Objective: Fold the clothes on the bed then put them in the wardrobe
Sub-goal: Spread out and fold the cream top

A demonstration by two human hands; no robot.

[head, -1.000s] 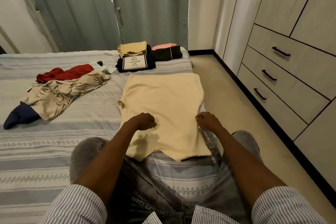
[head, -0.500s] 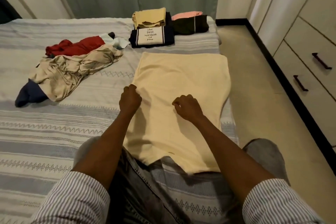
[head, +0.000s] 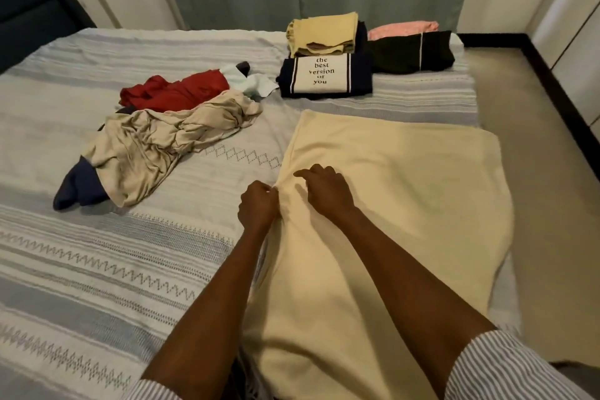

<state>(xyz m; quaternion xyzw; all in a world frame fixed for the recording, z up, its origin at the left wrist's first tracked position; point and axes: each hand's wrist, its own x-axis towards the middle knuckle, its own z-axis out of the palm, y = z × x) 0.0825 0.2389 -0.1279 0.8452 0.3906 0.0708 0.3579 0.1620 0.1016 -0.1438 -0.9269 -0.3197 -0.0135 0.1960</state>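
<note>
On a striped bed [head: 136, 269] beside a wardrobe [head: 581, 52], a person works at the left edge of a pale yellow garment [head: 406, 204] spread flat at the bed's near right corner. The left hand [head: 258, 208] is curled tight, pinching that edge; the right hand [head: 326, 193], fingers bent, bears down on the cloth just beside it, though whether it grips a fold cannot be told. The step looks like drawing the side in for a lengthwise fold; it would go best with the edge kept taut and laid parallel to the far side, then smoothed flat. The cloth reads as soft, thick knit, matte and roughly rectangular, likely to hold a crease loosely. At ten o'clock lie unfolded pieces: a crumpled beige garment [head: 168, 146], sheeny and deeply wrinkled, over something navy, and a red one [head: 175, 92] beyond. At twelve o'clock sit folded stacks, one dark item [head: 324, 76] printed with lettering, a yellow bundle [head: 323, 34] on top.
</note>
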